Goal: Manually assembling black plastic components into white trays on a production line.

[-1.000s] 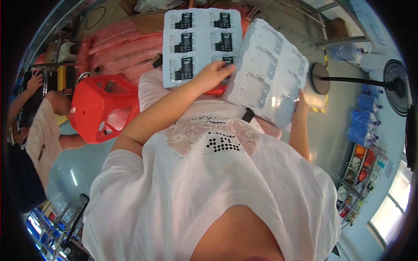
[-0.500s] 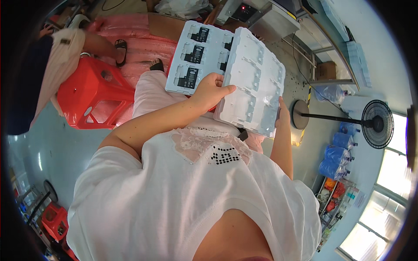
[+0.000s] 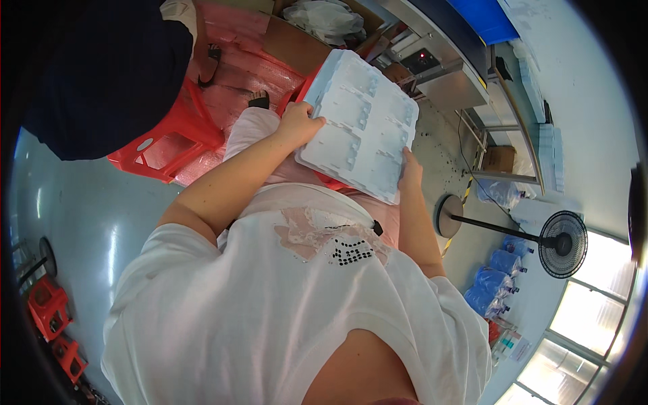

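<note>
White compartment tray point(image 3: 361, 125), pockets empty, both hands

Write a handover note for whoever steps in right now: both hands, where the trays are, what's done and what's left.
Left hand: grips the left edge of the pale white moulded plastic tray, fingers curled over its rim.
Right hand: holds the tray's lower right edge.
Tray: held up in front of the body, tilted, its moulded compartments showing nothing inside them. Whether a second tray lies under it cannot be told.
Nearby: red plastic stool to the left, another person beside it, black standing fan to the right.
Done: tray is lifted and in both hands.
Left: it is not yet set down anywhere.
</note>
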{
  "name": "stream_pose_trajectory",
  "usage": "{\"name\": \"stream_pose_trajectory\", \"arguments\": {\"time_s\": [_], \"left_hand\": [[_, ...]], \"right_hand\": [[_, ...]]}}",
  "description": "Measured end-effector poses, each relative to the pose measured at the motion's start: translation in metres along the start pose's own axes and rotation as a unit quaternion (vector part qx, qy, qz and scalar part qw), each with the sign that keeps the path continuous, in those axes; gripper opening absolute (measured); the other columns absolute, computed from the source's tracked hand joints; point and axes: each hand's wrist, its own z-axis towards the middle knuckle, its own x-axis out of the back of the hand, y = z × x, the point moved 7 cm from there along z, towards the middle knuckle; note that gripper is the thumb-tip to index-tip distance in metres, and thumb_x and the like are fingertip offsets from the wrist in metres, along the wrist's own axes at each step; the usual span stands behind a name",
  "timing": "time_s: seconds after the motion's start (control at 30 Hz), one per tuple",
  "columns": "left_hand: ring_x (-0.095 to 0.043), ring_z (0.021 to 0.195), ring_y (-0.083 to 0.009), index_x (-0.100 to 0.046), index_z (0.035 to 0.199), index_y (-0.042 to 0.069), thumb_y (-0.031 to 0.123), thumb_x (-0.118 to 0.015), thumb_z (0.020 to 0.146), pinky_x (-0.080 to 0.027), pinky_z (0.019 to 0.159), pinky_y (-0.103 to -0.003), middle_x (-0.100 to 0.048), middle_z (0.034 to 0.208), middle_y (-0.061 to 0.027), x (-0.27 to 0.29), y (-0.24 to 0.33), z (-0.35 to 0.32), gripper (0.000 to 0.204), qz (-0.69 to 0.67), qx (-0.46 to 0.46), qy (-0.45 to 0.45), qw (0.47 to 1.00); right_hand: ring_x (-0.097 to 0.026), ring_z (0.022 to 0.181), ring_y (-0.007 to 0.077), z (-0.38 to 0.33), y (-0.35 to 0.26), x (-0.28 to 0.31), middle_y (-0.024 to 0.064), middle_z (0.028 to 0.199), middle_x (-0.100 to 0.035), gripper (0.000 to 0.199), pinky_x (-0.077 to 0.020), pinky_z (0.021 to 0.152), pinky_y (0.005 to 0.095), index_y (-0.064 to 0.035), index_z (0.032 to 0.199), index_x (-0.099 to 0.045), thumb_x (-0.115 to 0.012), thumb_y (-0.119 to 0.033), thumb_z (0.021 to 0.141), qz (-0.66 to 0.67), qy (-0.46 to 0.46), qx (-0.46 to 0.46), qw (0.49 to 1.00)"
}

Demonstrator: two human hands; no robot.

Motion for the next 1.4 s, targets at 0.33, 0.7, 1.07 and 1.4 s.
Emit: {"name": "stream_pose_trajectory", "arguments": {"time_s": [0.33, 0.7, 1.07, 1.4], "left_hand": [[-0.045, 0.103, -0.0397, -0.052, 0.101, -0.009, 0.019, -0.061, 0.076, -0.042, 0.086, -0.044, -0.042, 0.113, -0.0252, -0.024, 0.0, -0.008, 0.039, 0.112, -0.029, 0.03, 0.993], [-0.046, 0.104, -0.0382, -0.048, 0.109, -0.009, 0.018, -0.059, 0.081, -0.042, 0.087, -0.042, -0.042, 0.113, -0.0214, -0.021, 0.009, -0.027, 0.041, 0.034, -0.032, 0.066, 0.997], [-0.051, 0.099, -0.0366, -0.051, 0.105, -0.008, 0.022, -0.057, 0.082, -0.041, 0.086, -0.039, -0.048, 0.107, -0.0231, -0.007, -0.004, -0.051, 0.038, -0.08, -0.072, 0.068, 0.992], [-0.05, 0.098, -0.0344, -0.057, 0.101, -0.004, 0.021, -0.06, 0.078, -0.04, 0.087, -0.039, -0.054, 0.1, -0.0205, -0.004, -0.032, -0.08, 0.034, -0.043, -0.051, -0.04, 0.997]], "right_hand": [[-0.048, 0.048, 0.0149, -0.013, -0.031, 0.007, 0.0064, 0.061, -0.054, 0.039, -0.0372, 0.042, 0.0298, -0.0017, 0.06, -0.053, -0.069, -0.035, 0.073, -0.316, 0.067, 0.109, 0.94], [-0.049, 0.053, 0.0162, 0.008, -0.033, 0.017, 0.0016, 0.063, -0.053, 0.044, -0.0418, 0.05, 0.031, -0.0052, 0.076, -0.06, -0.059, -0.05, 0.079, -0.427, 0.017, 0.056, 0.902], [-0.048, 0.053, 0.0159, 0.018, -0.033, 0.018, 0.0009, 0.063, -0.05, 0.041, -0.0397, 0.048, 0.0331, -0.01, 0.078, -0.056, -0.057, -0.051, 0.08, -0.381, -0.042, -0.016, 0.923], [-0.048, 0.055, 0.0196, 0.007, -0.019, 0.029, 0.0054, 0.069, -0.051, 0.041, -0.0378, 0.047, 0.0339, -0.0073, 0.085, -0.054, -0.059, -0.048, 0.08, -0.326, 0.015, -0.071, 0.943]]}}
